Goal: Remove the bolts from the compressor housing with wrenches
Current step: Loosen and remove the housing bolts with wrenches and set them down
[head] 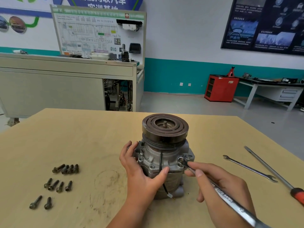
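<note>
The compressor housing (153, 155) stands upright on the table (82, 137), pulley end up. The left hand (143, 175) clasps its near-left side, with the thumb laid across the front. To its right, the right hand (230, 183) grips a wrench (230, 201) between thumb and forefinger, the shaft angled back toward the person and the open end seated on a bolt (181, 160) at the housing's right flange.

The compressor (164, 155) is standing upright at the middle of the desk (98, 129). To its left, bolts (56, 183) are lying in three groups. To its right, a spare wrench (250, 168) and, further right, a screwdriver (269, 168) are lying side by side. The left grip (141, 171) is clasping the compressor's left side. The right grip (230, 183) is holding a wrench (225, 195), its head sitting on the housing's front right corner.
</note>
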### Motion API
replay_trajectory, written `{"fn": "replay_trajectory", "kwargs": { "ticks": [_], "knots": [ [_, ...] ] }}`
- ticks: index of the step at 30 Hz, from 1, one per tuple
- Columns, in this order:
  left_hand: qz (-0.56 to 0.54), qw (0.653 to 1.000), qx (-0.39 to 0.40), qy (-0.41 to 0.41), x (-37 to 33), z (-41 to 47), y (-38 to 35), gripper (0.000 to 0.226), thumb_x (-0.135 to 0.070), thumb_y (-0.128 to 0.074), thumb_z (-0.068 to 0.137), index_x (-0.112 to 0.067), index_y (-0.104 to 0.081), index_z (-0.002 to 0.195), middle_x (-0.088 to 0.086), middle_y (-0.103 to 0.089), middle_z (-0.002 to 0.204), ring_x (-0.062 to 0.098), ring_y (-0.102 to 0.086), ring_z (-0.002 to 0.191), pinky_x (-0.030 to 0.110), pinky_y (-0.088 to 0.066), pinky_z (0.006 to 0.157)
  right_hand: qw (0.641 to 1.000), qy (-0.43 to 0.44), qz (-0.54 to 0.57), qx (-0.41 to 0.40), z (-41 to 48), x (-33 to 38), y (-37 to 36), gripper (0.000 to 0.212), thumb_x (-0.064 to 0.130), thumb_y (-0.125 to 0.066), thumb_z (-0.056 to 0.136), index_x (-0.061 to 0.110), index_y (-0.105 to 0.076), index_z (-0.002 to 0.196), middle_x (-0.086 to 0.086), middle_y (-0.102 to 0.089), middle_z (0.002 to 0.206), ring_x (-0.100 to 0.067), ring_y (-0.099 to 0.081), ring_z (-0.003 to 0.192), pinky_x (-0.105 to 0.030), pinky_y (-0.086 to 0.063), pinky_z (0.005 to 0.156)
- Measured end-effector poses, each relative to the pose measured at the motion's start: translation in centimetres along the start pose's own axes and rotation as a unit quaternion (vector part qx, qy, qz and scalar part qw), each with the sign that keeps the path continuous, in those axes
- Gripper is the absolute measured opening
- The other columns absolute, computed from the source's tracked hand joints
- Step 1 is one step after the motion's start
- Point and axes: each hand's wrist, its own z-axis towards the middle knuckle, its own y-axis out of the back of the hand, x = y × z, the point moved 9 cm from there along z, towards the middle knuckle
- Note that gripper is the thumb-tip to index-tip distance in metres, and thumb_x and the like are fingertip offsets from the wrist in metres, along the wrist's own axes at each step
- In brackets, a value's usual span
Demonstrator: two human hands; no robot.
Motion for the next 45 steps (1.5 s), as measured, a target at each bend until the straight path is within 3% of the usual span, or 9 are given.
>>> {"fn": "replay_trajectory", "kwargs": {
  "ticks": [6,13,18,23,27,28,30,41,45],
  "knots": [
    [-0.001,1.000,0.002,0.002,0.0,0.0,0.0,0.079,-0.049,-0.068,0.057,-0.028,-0.033,0.125,0.011,-0.026,0.138,-0.011,-0.021,0.130,0.000,-0.020,0.101,0.991,-0.060,0.116,-0.025,1.0,-2.4,1.0,0.036,-0.010,-0.045,0.090,0.009,-0.073,0.079,-0.008,-0.073,0.070,-0.011,-0.047,0.035,-0.007,-0.034,0.038],
    [0.004,1.000,0.001,0.000,0.2,-0.1,0.0,0.078,-0.050,-0.067,0.057,-0.030,-0.033,0.124,0.006,-0.024,0.137,-0.005,-0.021,0.131,0.001,-0.019,0.102,0.944,-0.211,0.222,0.124,7.5,-6.0,-1.2,0.047,0.001,-0.029,0.079,0.005,-0.066,0.049,-0.021,-0.057,0.048,-0.014,-0.039,0.032,-0.014,-0.020,0.032],
    [0.021,1.000,0.006,-0.003,-0.1,0.1,0.0,0.078,-0.050,-0.066,0.056,-0.031,-0.033,0.124,0.008,-0.024,0.136,0.007,-0.027,0.129,0.000,-0.019,0.100,0.900,-0.232,0.278,0.241,9.3,-6.6,-3.7,0.023,0.021,-0.047,0.061,0.010,-0.062,0.047,-0.011,-0.049,0.042,-0.011,-0.038,0.032,-0.015,-0.025,0.037],
    [0.022,1.000,0.004,-0.006,-0.1,0.1,0.0,0.077,-0.050,-0.066,0.056,-0.032,-0.032,0.124,0.006,-0.024,0.135,0.003,-0.024,0.130,0.001,-0.019,0.101,0.882,-0.172,0.423,0.117,7.4,-6.7,0.9,0.039,0.035,-0.086,0.028,0.015,-0.065,0.054,-0.006,-0.054,0.049,-0.010,-0.042,0.037,-0.014,-0.029,0.038],
    [0.018,1.000,0.005,-0.004,0.0,0.0,0.0,0.077,-0.050,-0.066,0.057,-0.032,-0.032,0.124,0.006,-0.024,0.135,-0.001,-0.022,0.131,0.002,-0.018,0.102,0.921,-0.130,0.365,0.042,3.1,-6.7,2.2,0.032,0.040,-0.073,0.058,0.014,-0.078,0.077,-0.018,-0.072,0.078,-0.015,-0.061,0.048,-0.010,-0.030,0.038],
    [0.019,1.000,0.004,-0.003,0.0,0.0,0.0,0.077,-0.050,-0.066,0.057,-0.032,-0.032,0.124,0.006,-0.025,0.135,0.002,-0.024,0.131,0.002,-0.018,0.103,0.931,-0.119,0.344,0.021,2.2,-6.1,2.1,0.022,0.028,-0.060,0.075,0.015,-0.078,0.078,-0.021,-0.073,0.081,-0.017,-0.063,0.049,-0.009,-0.029,0.037],
    [0.018,1.000,0.003,-0.001,0.0,0.0,0.0,0.078,-0.050,-0.066,0.057,-0.032,-0.032,0.124,0.007,-0.025,0.136,0.005,-0.025,0.131,0.002,-0.018,0.103,0.956,-0.098,0.278,-0.014,1.1,-5.6,2.2,0.045,0.000,-0.040,0.089,0.020,-0.079,0.078,-0.019,-0.073,0.079,-0.020,-0.065,0.048,-0.009,-0.029,0.035],
    [0.017,1.000,0.004,-0.001,0.0,0.0,0.1,0.079,-0.052,-0.066,0.057,-0.031,-0.031,0.125,0.007,-0.025,0.136,-0.008,-0.020,0.131,0.003,-0.019,0.103,0.999,0.009,0.015,0.030,1.1,-1.0,0.3,0.026,0.008,-0.057,0.087,0.028,-0.073,0.083,0.012,-0.074,0.074,-0.008,-0.065,0.052,-0.009,-0.046,0.054],
    [0.021,1.000,0.004,-0.013,-0.2,0.1,0.0,0.077,-0.050,-0.066,0.058,-0.031,-0.032,0.125,0.008,-0.026,0.134,-0.012,-0.021,0.129,0.001,-0.020,0.101,0.997,-0.026,0.074,0.030,2.7,-2.2,0.6,0.032,0.001,-0.051,0.089,0.015,-0.075,0.073,-0.005,-0.072,0.066,-0.012,-0.059,0.044,-0.012,-0.042,0.043]
  ]
}}
